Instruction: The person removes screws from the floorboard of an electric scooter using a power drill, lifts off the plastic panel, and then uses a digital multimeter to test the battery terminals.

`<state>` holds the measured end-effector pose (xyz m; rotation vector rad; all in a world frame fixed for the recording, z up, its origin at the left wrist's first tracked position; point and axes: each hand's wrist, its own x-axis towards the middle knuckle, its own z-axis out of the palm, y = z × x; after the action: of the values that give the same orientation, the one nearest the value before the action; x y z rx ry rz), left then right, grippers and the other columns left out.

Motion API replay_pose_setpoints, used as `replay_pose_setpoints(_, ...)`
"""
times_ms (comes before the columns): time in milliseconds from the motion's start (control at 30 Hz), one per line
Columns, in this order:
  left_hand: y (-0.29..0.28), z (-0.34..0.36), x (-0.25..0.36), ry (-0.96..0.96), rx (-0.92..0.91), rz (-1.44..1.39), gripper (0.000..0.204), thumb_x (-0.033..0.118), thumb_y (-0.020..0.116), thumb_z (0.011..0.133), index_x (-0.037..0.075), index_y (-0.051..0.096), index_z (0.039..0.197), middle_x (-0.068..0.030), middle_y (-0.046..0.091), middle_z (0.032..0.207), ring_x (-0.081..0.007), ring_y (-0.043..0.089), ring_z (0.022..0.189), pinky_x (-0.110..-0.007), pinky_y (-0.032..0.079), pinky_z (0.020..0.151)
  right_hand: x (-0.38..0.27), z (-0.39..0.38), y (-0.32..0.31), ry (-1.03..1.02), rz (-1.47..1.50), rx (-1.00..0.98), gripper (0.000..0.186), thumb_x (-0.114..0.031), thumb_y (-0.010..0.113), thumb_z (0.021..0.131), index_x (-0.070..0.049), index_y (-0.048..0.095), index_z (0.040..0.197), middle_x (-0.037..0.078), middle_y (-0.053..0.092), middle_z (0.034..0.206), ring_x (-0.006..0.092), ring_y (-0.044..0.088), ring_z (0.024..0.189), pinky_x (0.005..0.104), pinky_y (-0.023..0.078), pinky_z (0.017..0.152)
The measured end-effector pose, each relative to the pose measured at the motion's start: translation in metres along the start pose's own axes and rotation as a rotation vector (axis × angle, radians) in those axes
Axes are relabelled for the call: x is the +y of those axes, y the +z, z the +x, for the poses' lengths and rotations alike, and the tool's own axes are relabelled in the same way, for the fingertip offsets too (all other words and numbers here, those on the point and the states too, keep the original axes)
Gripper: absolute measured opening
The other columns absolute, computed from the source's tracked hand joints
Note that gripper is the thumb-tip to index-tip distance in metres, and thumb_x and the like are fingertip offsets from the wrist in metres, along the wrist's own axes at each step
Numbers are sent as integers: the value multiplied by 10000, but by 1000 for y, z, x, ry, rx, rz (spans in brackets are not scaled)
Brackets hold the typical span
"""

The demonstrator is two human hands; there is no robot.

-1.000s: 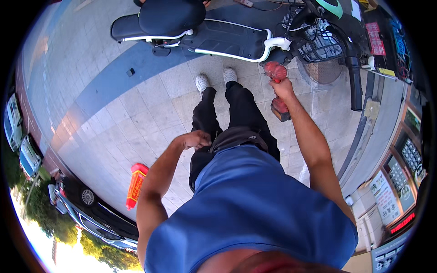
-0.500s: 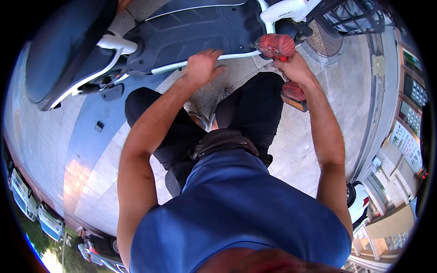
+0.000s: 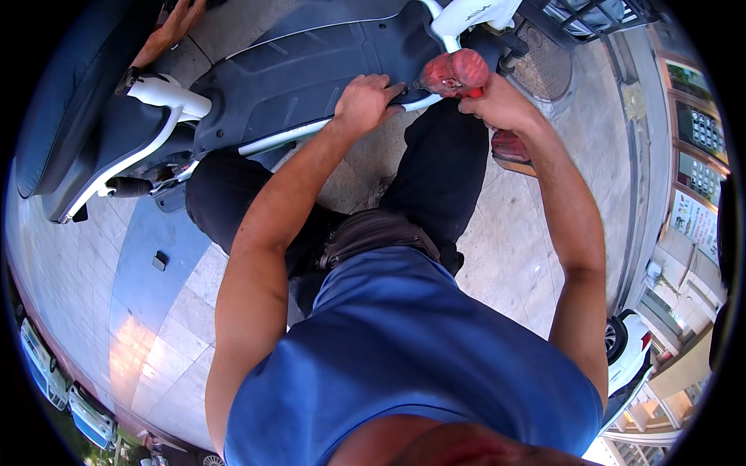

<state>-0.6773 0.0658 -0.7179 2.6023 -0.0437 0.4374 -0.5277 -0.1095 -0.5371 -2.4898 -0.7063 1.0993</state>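
My right hand [image 3: 503, 102] is wrapped round the grip of a red cordless drill [image 3: 458, 74]. The tool's front end points left, over the edge of a dark grey scooter footboard [image 3: 311, 74]. Its battery base shows below my wrist. My left hand [image 3: 364, 105] is closed at the footboard's near edge, fingers on top and thumb lower, just left of the drill's tip. A small dark fastener spot lies by my left fingertips; the exact contact of the bit is too small to tell. White trim [image 3: 284, 136] runs along the footboard's near side.
Another person's hand [image 3: 167, 35] is at the upper left, beside the scooter's dark seat [image 3: 85, 85]. A white frame tube [image 3: 171, 97] joins the footboard there. A black basket [image 3: 594, 15] stands at the upper right. A small dark block [image 3: 160, 260] lies on the paving.
My left hand has moved right along the footboard's edge and closed on it near the drill's tip. The drill stays in my right hand. More of the other person's hand shows.
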Motion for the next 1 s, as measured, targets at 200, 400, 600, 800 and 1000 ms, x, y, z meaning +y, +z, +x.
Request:
replay_pose_setpoints(200,0,1,2,5,-22,13,469,373,761,808,133,701,1206,-52,600,913,-241,615,919,-379,485,827,3,16,-3,-62,-51,-13,237,-142,708,745,37,650,889,40,562,606,145,541,459,315,427,424)
replay_pose_setpoints(400,4,-1,-3,41,38,18,449,366,772,796,135,716,1176,-45,589,879,-232,612,888,-376,486,797,-13,24,-6,-35,-145,-71,236,-130,695,734,47,643,880,49,561,594,156,543,448,333,432,403)
replay_pose_setpoints(600,-1,3,1,25,-44,26,458,379,751,818,138,702,1205,-41,614,936,-227,611,940,-375,478,830,-13,36,-9,-5,-100,-158,211,-140,678,732,24,630,856,27,515,577,143,483,426,316,391,389)
replay_pose_setpoints(800,-3,2,2,12,-49,33,455,384,748,818,134,703,1197,-41,623,942,-227,615,948,-376,474,836,-25,50,-18,86,-134,-257,151,-64,651,727,-17,613,865,15,497,572,119,454,428,298,349,392)
replay_pose_setpoints(1000,-2,1,4,17,-41,25,461,384,751,814,130,698,1195,-46,631,947,-231,619,950,-377,475,838,-16,61,-12,73,-173,-242,180,-118,670,734,2,634,863,36,486,575,153,464,424,339,385,373)
